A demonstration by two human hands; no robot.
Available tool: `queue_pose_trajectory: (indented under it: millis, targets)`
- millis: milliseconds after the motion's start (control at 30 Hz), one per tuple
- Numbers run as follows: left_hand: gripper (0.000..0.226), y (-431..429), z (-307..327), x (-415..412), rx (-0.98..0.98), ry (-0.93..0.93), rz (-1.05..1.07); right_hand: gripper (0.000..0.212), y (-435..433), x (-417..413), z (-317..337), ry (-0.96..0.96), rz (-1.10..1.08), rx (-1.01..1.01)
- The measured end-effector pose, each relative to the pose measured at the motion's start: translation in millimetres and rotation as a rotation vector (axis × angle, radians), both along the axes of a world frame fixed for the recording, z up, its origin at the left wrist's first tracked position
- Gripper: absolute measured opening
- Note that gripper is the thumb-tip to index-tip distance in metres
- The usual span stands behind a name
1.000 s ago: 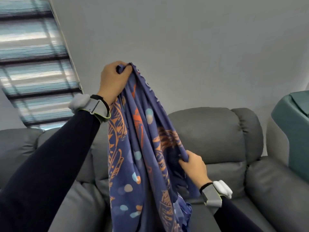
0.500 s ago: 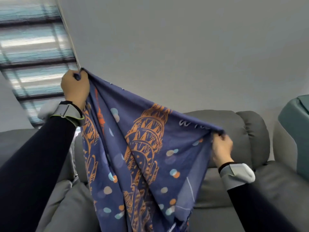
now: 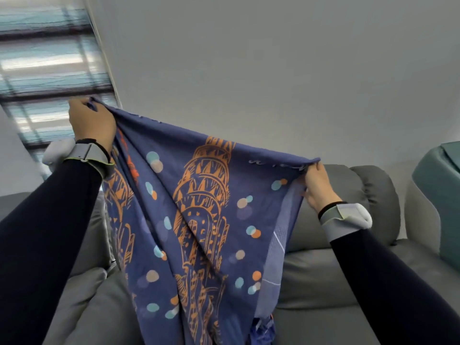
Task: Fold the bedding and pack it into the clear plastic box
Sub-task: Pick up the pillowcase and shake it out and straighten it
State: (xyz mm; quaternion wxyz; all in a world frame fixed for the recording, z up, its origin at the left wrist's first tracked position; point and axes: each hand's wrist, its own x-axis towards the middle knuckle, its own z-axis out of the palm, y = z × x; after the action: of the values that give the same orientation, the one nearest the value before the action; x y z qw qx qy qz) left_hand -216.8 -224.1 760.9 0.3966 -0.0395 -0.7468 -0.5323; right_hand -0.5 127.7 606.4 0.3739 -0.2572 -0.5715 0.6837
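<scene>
The left hand point(image 3: 90, 122) is gripping 1 corner of the blue sheet point(image 3: 206, 245) up high in front of the window blind point(image 3: 49, 58), its fingers curled tightly round the bunched cloth. The right hand point(image 3: 317, 186) is pinching the top edge lower down and well to the right, thumb and fingers closed on the hem. Between the 2 hands the top edge is running taut and sloping down to the right. The rest of the sheet is hanging in folds in front of the grey sofa point(image 3: 323, 275).

1 second ago the right hand was holding the cloth low, close under the left. Now the hands are standing far apart, and the orange tower print is showing spread open.
</scene>
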Motion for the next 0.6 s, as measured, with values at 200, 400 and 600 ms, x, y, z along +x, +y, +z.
queue_pose_trajectory:
  millis: [200, 400, 600]
  targets:
    - [0.021, -14, 12, -16, 0.086, 0.007, 0.095, 0.022, 5, -4, 50, 0.159, 0.321, -0.27]
    - [0.045, -26, 20, -19, 0.069, -0.077, 0.265, 0.047, 2, -14, 92, 0.286, 0.286, -0.164]
    - [0.054, -43, 28, -24, 0.167, -0.149, 0.264, 0.073, 4, -25, 74, -0.05, 0.282, 0.26]
